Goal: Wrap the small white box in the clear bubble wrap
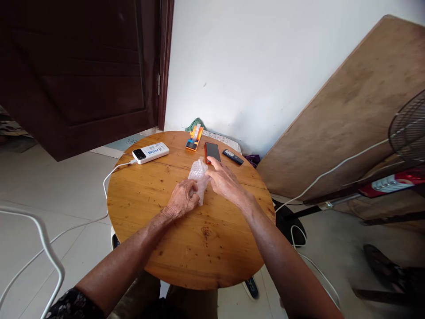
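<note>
A small piece of clear bubble wrap (198, 172) lies on the round wooden table (212, 248), between my two hands. My left hand (182, 198) is at its lower left, with fingers curled and closed on its near edge. On the other side, my right hand (226, 180) has its fingers apart. The thumb side is close to the wrap's right edge; contact there is hard to make out. Just beyond the right fingertips lies a dark-screened phone (213, 152) with a red-orange edge. Whether anything is inside the wrap cannot be seen.
An orange tape dispenser (195, 137) stands at the table's far edge. A dark handheld device (233, 157) lies right of the phone. At the left, a white power bank (151, 153) has a white cable (105, 184) running off the table. A fan (410, 128) stands at right.
</note>
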`<state>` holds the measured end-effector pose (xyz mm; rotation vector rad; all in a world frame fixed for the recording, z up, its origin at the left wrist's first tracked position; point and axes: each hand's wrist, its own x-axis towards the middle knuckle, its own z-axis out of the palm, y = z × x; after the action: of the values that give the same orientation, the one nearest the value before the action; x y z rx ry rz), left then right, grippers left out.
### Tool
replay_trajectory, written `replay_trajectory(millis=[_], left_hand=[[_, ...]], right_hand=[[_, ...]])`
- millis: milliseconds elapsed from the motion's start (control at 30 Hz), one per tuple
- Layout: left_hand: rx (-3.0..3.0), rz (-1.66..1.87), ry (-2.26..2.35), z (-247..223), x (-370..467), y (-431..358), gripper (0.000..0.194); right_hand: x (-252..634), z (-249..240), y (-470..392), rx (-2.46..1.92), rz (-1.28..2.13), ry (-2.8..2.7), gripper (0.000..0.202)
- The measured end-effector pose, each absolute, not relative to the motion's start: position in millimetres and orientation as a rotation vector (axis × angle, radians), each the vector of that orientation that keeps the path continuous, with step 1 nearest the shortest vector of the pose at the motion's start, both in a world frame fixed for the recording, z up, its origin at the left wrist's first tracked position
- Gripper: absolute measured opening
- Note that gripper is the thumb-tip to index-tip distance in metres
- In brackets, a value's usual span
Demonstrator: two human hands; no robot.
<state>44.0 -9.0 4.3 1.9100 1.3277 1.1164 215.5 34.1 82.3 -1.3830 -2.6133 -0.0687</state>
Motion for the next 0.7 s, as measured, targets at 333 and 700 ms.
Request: replay_trajectory(millis=[333, 700], left_hand=[[1.858, 1.098, 1.252, 6, 45, -5, 0.018], [2.211, 1.164, 1.266, 8, 44, -12, 0.038]], right_hand=[[204, 68, 55, -1.307, -0.105, -2.589, 0.027], [213, 26, 85, -1.298, 0.299, -2.274, 0.022]])
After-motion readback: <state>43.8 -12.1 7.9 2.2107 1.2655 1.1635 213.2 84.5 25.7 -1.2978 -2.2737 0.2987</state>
